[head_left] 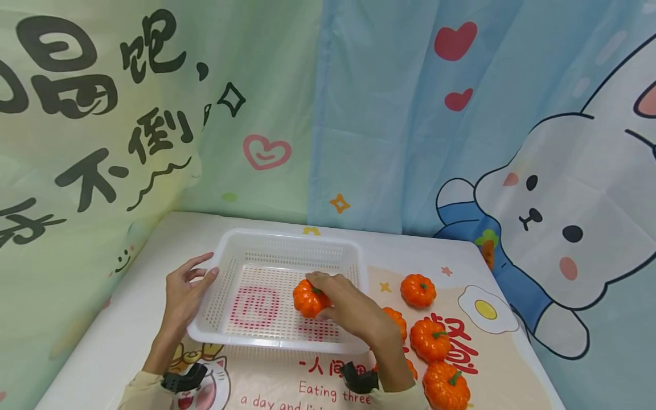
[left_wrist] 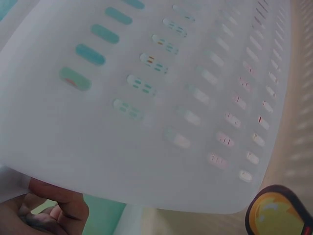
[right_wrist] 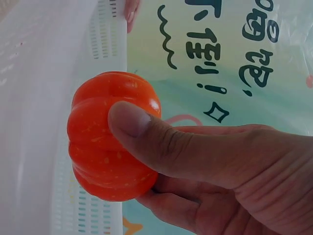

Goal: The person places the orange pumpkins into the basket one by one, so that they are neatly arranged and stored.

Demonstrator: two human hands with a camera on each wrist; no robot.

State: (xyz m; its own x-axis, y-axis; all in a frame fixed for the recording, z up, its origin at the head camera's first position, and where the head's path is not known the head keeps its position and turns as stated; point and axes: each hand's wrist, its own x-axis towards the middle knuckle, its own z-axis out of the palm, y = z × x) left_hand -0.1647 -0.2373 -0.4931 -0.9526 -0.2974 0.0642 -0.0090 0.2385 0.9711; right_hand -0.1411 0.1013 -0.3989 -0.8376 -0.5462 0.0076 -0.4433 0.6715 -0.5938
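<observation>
A white perforated plastic basket stands on the table in the head view, tilted slightly in outline. My left hand holds its left rim; in the left wrist view the curled fingers show at the edge of the basket wall. Over the right half of the basket, my right hand grips a small orange toy pumpkin from its right side. The right wrist view has the thumb pressed across the ribbed pumpkin, with the other fingers partly hidden behind it.
Several more orange pumpkins lie right of the basket, among them one at the back, one in the middle and one in front. My right forearm partly covers others. A printed cloth covers the table; a curtain hangs behind.
</observation>
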